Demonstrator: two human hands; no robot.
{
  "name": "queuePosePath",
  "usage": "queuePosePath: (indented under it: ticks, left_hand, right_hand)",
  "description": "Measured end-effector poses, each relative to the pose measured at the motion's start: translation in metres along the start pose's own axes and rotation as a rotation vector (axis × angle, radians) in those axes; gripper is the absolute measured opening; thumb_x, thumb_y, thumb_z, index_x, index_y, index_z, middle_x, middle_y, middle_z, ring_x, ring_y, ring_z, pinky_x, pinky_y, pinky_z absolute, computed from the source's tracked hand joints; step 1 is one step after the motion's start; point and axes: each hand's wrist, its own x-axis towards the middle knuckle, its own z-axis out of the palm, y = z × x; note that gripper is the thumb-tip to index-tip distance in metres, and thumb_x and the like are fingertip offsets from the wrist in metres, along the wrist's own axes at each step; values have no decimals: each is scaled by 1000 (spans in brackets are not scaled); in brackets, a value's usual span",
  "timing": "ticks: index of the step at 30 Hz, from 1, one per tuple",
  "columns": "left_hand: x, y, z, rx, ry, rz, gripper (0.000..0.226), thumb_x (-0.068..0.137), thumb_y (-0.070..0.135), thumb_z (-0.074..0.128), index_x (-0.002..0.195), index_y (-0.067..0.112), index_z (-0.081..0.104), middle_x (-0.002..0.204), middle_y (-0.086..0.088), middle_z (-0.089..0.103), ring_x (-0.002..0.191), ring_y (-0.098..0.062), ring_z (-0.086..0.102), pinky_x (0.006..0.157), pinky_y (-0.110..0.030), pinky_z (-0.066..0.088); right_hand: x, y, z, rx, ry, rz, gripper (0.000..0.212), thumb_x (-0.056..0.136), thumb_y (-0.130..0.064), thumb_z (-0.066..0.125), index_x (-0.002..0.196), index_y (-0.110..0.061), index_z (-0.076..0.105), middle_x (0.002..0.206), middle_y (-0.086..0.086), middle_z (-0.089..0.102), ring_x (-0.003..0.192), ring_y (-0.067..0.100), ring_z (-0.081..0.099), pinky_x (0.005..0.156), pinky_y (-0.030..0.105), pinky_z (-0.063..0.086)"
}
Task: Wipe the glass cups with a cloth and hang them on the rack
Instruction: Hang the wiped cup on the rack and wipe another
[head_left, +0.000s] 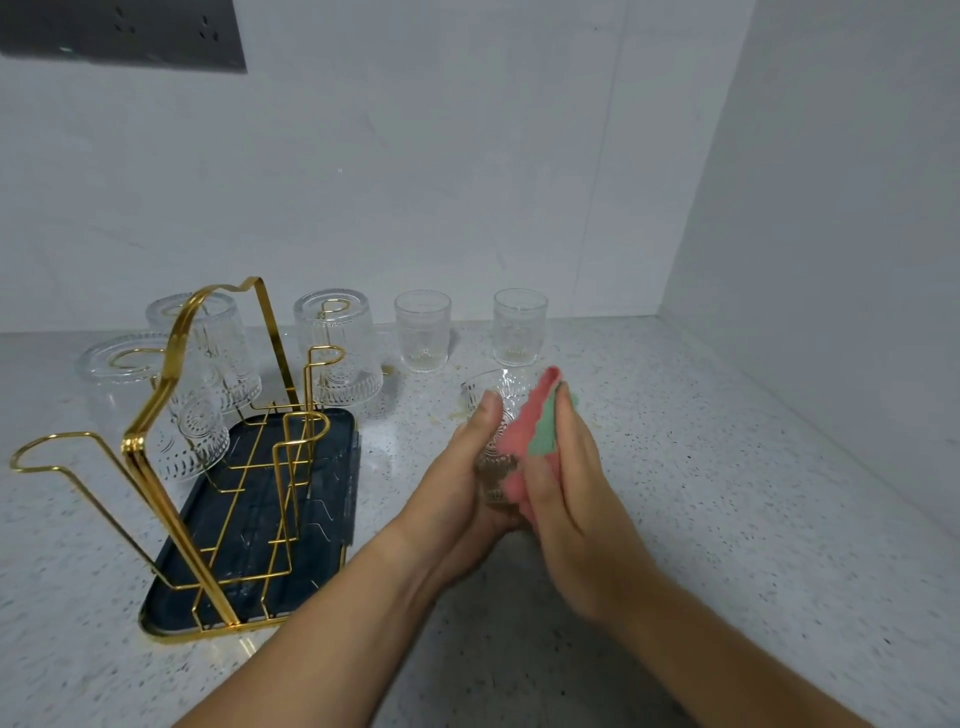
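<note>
My left hand (457, 483) grips a patterned glass cup (500, 397) above the counter, its mouth tilted away from me. My right hand (566, 478) presses a pink and green cloth (530, 431) against the cup's right side, fingers lying fairly straight. On the left stands a gold wire rack (171, 415) on a dark blue tray (332, 499). Three glass cups hang upside down on its prongs: one (119, 384) at the left, one (218, 348) behind the handle, one (340, 348) at the right. Two more cups (422, 332) (519, 327) stand upright by the back wall.
The speckled white counter (727, 493) runs into a corner, with white walls at the back and on the right. A dark socket panel (124, 31) sits on the back wall at the upper left. Several rack prongs (36, 457) carry no cup.
</note>
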Motion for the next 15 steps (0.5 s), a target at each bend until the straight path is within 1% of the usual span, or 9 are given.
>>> queuePosePath:
  ticks: [1,3,5,6,8,10,11,13,15]
  left_hand:
    - [-1,-1,2,0,-12,-6,64,93,64,56,139,22,71,135,-11,74,118,-27,73,101,-51,55]
    - [-3,-3,3,-23,10,-26,60,99,62,47,137,23,72,140,-13,70,131,-35,66,114,-60,46]
    - [-3,-3,5,-61,25,-24,63,104,61,41,139,19,70,142,-16,69,138,-38,61,121,-64,38]
    - [-3,-3,4,-80,28,-25,64,105,61,37,140,19,69,141,-16,69,138,-37,61,122,-63,36]
    - [-3,1,2,-121,30,-13,64,105,61,34,140,21,70,139,-13,71,133,-31,65,121,-57,40]
    - [-3,5,0,-173,36,8,70,102,66,38,139,16,71,136,-14,72,127,-28,69,113,-47,47]
    - [-3,7,-1,-188,36,2,76,100,70,40,137,13,72,136,-16,72,127,-28,70,113,-44,49]
    - [-4,8,-1,-156,32,-30,85,97,77,39,136,10,72,136,-17,72,129,-29,69,114,-43,46]
    - [-1,6,-3,-91,39,-43,87,99,77,33,138,9,70,136,-17,72,129,-29,69,113,-44,46]
  right_hand:
    - [8,-4,-4,43,20,31,72,97,-71,23,160,-48,-1,167,-12,24,149,6,36,120,42,39]
    - [25,-15,-11,169,61,113,72,94,-78,25,159,-51,7,163,-8,37,146,9,43,120,47,38]
    - [36,-22,-12,280,84,164,66,96,-70,30,158,-49,19,154,-5,51,138,10,53,118,48,41]
    - [36,-22,-10,290,81,163,62,99,-65,30,158,-49,18,155,-5,50,137,11,53,117,48,42]
    - [26,-19,0,231,41,124,62,100,-67,27,157,-54,7,167,-10,29,147,11,40,120,48,39]
    - [10,-13,11,118,-12,53,65,99,-68,23,156,-56,-5,170,-20,10,153,10,28,123,46,34]
    - [3,-10,15,62,-31,23,66,99,-68,22,156,-56,-10,170,-21,5,154,13,28,122,47,34]
    - [-7,-7,16,20,-40,-12,69,97,-73,21,154,-57,-16,169,-22,1,153,16,30,120,47,37]
    - [-7,-7,11,3,-31,-11,71,96,-74,20,154,-55,-15,167,-27,0,154,9,26,121,43,38]
